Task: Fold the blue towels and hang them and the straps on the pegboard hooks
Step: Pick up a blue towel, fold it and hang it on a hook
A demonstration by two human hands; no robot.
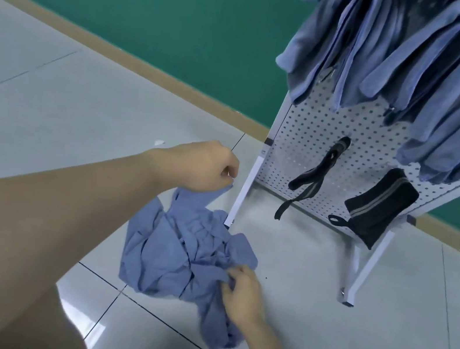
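The crumpled blue cloth towel (pixel 185 262) lies in a heap on the pale tiled floor (pixel 51 99), just in front of the near left leg of the white perforated pegboard stand (pixel 315 134), and it is held at two places, which reads as a search for corners so the cloth can be spread flat before folding. The left hand (pixel 205 170) is lifted a little above the heap near that leg, its fingers curled and pinching an upper edge of the towel so a strip of cloth rises to it; the forearm reaches long and nearly straight from the lower left. The right hand (pixel 241 293) sits low on the near right side of the heap, knuckles up, fingers bent and gripping a bunched fold, with its wrist angled in from the lower right. Pulling the two grips apart would likely open the bundle. On the pegboard above, several folded blue towels (pixel 397 56) already drape over hooks, while a thin black strap (pixel 311 179) and a wider black striped band (pixel 379 207) hang lower down, so this towel looks to be among the last items left. A green wall (pixel 159 8) with a tan skirting stands behind.
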